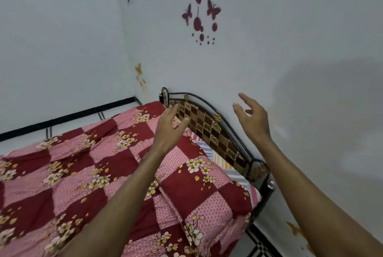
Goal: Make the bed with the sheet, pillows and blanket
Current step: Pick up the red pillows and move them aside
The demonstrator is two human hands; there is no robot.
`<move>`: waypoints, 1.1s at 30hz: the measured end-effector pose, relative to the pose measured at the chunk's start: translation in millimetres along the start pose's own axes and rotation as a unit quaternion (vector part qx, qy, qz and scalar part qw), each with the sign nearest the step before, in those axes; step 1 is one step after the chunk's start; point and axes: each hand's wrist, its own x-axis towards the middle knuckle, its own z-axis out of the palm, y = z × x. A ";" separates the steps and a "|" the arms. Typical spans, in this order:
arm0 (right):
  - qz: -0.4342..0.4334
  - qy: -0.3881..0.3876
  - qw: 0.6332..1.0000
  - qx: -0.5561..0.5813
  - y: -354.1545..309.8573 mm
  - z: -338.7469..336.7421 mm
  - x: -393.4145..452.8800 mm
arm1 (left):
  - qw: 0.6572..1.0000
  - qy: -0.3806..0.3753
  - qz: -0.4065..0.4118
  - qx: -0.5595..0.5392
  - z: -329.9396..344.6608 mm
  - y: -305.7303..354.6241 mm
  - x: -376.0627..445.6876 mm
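A red-and-pink checked floral quilted blanket (116, 169) is lying spread over the bed, its edge rumpled near the brown-tiled metal headboard (209, 126). Both hands, left (169, 126) and right (251, 117), are hovering spread and empty.

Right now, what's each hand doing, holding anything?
Left hand: open, empty, raised over the blanket.
Right hand: open, empty, raised near the headboard.
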 end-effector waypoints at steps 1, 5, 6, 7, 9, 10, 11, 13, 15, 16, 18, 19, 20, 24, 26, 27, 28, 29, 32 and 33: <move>0.012 -0.030 0.999 0.002 20.1 12.8 19.2 | 1.000 0.006 -0.025 0.006 12.8 -10.3 6.1; 0.056 -0.145 0.988 -0.002 87.7 59.0 59.9 | 0.991 0.011 -0.136 0.013 53.3 -61.2 12.8; 0.069 -0.181 0.981 -0.015 107.4 74.0 68.5 | 0.986 0.011 -0.168 0.017 64.2 -80.5 16.6; 0.079 -0.215 0.973 -0.025 127.4 86.3 74.1 | 0.980 0.009 -0.199 0.021 73.5 -96.2 19.0; 0.111 -0.264 0.957 -0.039 178.5 118.4 83.8 | 0.963 0.015 -0.270 0.020 96.6 -138.4 25.2; 0.132 -0.281 0.950 -0.037 200.3 130.3 83.9 | 0.953 0.015 -0.303 0.009 108.5 -157.4 23.1; 0.161 -0.302 0.939 -0.039 226.9 146.1 84.1 | 0.941 0.019 -0.339 -0.007 125.7 -180.2 20.9; 0.212 -0.336 0.916 -0.056 273.9 175.5 81.5 | 0.910 0.026 -0.411 -0.045 157.5 -229.8 12.3; 0.274 -0.366 0.887 -0.069 320.2 197.6 72.8 | 0.871 0.069 -0.476 -0.099 186.0 -275.0 -0.8; 0.296 -0.394 0.866 -0.083 346.4 209.4 68.9 | 0.843 0.090 -0.515 -0.125 200.5 -295.8 -9.9; 0.327 -0.420 0.840 -0.106 380.8 226.1 61.1 | 0.805 0.120 -0.556 -0.166 225.0 -327.5 -25.9; 0.333 -0.419 0.838 -0.107 396.2 232.8 58.7 | 0.795 0.132 -0.565 -0.177 233.9 -334.1 -32.2; 0.342 -0.416 0.837 -0.100 406.6 238.8 58.3 | 0.791 0.143 -0.563 -0.190 240.7 -340.1 -35.3; 0.383 -0.430 0.815 -0.057 431.9 258.8 55.1 | 0.763 0.179 -0.580 -0.222 252.0 -351.4 -35.8; 0.388 -0.433 0.813 -0.026 444.3 266.6 53.2 | 0.752 0.180 -0.585 -0.243 251.7 -350.2 -32.6; 0.391 -0.432 0.812 -0.018 446.3 269.1 53.9 | 0.751 0.178 -0.586 -0.248 250.1 -346.0 -31.4; 0.399 -0.431 0.809 -0.009 450.0 269.5 54.8 | 0.751 0.183 -0.583 -0.250 247.6 -340.7 -31.2; 0.404 -0.430 0.807 -0.003 452.1 269.2 56.3 | 0.754 0.188 -0.583 -0.236 244.8 -333.4 -30.1; 0.416 -0.441 0.795 0.005 408.1 259.5 67.0 | 0.773 0.218 -0.565 -0.192 231.9 -308.5 -27.2; 0.412 -0.441 0.797 0.004 391.8 254.1 71.1 | 0.777 0.231 -0.557 -0.179 223.8 -295.9 -26.2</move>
